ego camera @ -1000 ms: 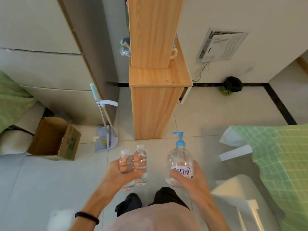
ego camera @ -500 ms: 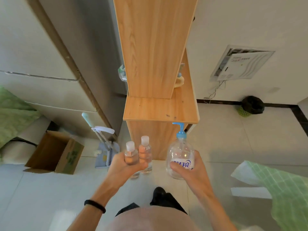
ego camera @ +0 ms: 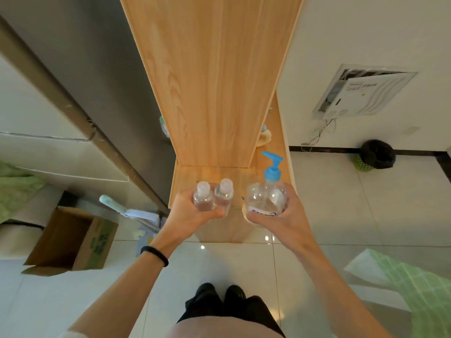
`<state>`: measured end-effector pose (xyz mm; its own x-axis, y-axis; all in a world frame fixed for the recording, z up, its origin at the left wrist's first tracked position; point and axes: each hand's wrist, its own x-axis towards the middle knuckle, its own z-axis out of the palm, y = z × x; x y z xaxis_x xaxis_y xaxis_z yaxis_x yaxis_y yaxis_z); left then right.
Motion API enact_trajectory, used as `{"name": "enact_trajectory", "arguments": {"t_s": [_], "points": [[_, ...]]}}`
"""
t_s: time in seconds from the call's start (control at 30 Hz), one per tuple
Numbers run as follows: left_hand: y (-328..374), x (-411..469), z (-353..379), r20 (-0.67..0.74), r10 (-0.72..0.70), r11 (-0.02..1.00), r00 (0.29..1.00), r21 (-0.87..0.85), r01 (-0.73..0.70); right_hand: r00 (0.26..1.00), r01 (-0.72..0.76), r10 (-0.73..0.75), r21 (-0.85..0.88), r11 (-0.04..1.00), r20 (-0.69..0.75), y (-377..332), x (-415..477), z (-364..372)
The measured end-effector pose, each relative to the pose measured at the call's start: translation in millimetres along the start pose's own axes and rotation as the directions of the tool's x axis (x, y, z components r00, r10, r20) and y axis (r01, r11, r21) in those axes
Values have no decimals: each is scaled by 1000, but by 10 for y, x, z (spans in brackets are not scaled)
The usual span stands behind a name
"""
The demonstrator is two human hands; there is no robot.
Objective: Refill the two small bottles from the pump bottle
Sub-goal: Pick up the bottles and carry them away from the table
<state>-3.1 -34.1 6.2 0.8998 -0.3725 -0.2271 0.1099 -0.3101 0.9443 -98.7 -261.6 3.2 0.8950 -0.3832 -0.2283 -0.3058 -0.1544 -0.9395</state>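
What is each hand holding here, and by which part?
The left hand grips both small bottles together round their bodies, caps free. The right hand grips the pump bottle round its lower body, pump untouched.

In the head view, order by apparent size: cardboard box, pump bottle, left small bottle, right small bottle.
1. cardboard box
2. pump bottle
3. left small bottle and right small bottle: alike, not ranked.

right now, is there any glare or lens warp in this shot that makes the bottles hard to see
Head view: wide-angle warp splays the wooden cabinet edges outward; head view: small glare spots on the glossy floor tiles below it; head view: the pump bottle and two small bottles look fairly sharp, soft highlights on clear plastic.
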Motion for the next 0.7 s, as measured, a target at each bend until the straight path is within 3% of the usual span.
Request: {"name": "enact_trajectory", "arguments": {"t_s": [0.33, 0.7], "points": [[-237, 641, 88, -17, -66, 997, 998, -42, 66, 995, 33, -40, -85, 996, -88, 89, 504, 205], [-281, 841, -37, 24, -29, 998, 999, 60, 27, 993, 50, -69, -195, 980, -93, 186, 659, 191]]}}
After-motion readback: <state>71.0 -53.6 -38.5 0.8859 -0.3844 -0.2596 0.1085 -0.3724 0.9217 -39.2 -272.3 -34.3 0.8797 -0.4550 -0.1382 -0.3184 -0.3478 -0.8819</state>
